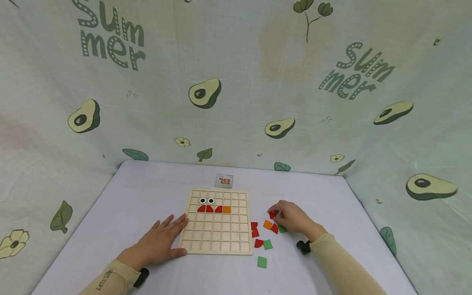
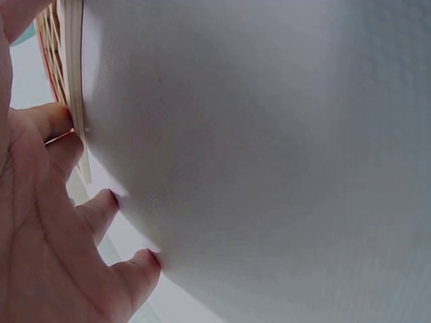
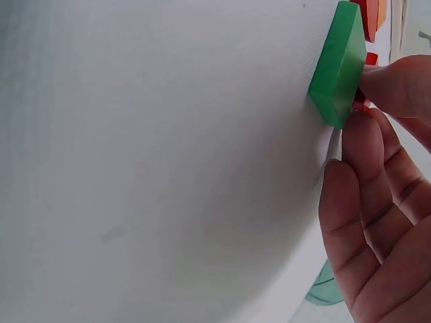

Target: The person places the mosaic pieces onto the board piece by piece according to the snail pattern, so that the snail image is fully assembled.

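On the table lies a wooden grid board holding two eye tiles, three red quarter-round tiles and an orange square. My left hand lies with spread fingers against the board's left edge; the left wrist view shows fingertips touching the board's side. To the right of the board, my right hand pinches a red piece between thumb and fingers. A green tile is close beside those fingers in the right wrist view, where the red piece is mostly hidden.
Between board and right hand lie loose red pieces, an orange square and green squares. A small picture card lies behind the board. Patterned cloth hangs around the table's back and sides.
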The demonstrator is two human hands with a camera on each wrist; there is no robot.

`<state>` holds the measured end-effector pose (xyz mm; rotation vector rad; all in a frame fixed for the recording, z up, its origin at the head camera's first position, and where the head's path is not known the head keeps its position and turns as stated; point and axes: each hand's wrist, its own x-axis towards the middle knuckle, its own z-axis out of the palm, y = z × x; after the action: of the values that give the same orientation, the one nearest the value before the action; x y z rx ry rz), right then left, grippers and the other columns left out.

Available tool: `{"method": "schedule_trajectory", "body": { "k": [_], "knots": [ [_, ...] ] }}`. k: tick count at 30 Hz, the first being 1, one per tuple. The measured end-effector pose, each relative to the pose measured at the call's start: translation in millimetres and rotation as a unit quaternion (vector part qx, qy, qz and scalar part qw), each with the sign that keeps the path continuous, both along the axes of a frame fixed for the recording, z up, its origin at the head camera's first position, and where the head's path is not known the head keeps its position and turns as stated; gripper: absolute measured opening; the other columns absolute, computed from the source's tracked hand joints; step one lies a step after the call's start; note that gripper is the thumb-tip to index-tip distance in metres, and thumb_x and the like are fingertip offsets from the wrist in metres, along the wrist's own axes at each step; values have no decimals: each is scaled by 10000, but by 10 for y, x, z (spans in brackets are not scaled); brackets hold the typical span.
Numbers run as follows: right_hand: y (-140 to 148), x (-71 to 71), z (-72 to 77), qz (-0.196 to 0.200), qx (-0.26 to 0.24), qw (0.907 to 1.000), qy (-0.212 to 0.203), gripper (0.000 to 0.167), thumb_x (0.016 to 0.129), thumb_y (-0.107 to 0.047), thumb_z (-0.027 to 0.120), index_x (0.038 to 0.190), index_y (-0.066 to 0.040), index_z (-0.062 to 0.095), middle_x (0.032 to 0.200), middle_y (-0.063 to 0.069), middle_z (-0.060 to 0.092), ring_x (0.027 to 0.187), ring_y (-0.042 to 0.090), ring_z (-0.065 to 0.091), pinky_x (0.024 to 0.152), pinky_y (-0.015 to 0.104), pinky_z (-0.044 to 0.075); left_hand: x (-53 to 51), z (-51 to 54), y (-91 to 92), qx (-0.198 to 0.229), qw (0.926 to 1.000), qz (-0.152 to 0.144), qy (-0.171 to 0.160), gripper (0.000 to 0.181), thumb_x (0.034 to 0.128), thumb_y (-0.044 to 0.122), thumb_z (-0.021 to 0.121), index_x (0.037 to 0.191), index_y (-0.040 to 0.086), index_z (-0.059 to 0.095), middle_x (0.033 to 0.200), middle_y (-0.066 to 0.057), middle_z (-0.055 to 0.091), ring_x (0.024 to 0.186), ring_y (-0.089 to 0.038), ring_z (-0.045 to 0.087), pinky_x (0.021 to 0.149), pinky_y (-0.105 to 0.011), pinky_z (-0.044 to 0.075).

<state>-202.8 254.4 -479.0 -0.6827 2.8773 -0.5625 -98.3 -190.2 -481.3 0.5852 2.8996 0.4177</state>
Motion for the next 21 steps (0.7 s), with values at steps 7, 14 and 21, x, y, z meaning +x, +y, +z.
{"method": "schedule_trajectory", "body": {
  "k": [7,14,21],
  "knots": [
    [-3,-7,11,-170,-49,9998,-59,224,877,-145,774,1089,-214,748,945,-102,592,806,111,518,728,293,511,-7,-16,1,-21,10000,28,-39,920,832,611,702,1533,97,400,1607,-31,315,1444,-429,259,1081,-700,226],
    [8,17,-29,-322,57,9995,2,258,864,-158,783,1111,-223,741,908,-113,571,819,109,520,743,299,517,-10,-40,-8,-15,10000,8,-12,921,834,620,693,1535,101,398,1606,-28,317,1444,-426,259,1081,-699,227],
    [-3,22,-44,-399,65,9992,23,250,878,-159,768,1115,-225,729,886,-113,563,806,108,517,762,307,511,-10,-49,-12,-31,10000,12,-49,924,837,627,685,1538,103,393,1610,-26,309,1449,-422,250,1083,-701,221]
  ]
}}
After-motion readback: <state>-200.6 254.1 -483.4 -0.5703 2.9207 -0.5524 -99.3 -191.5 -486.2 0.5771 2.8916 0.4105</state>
